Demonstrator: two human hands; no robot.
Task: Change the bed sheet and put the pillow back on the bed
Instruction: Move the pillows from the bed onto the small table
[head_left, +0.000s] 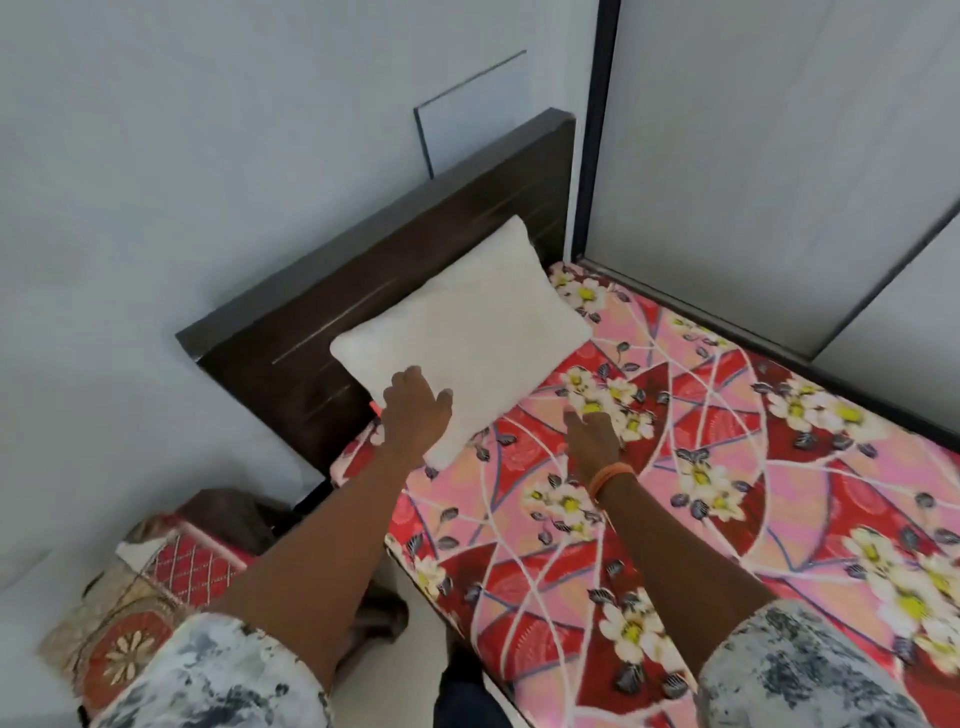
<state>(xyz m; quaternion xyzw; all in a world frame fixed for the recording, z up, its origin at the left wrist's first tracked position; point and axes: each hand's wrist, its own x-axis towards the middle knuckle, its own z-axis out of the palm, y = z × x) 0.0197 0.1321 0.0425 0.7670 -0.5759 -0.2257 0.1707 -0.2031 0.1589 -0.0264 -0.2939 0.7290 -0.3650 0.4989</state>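
A white pillow lies at the head of the bed, leaning against the dark wooden headboard. A red and pink floral bed sheet covers the mattress. My left hand rests flat on the pillow's near corner with its fingers spread. My right hand, with an orange band at the wrist, lies on the sheet just right of the pillow, fingers straight and holding nothing.
A wardrobe with sliding doors stands along the far side of the bed. On the floor at the lower left lies a heap of patterned red and beige cloth. A pale wall is behind the headboard.
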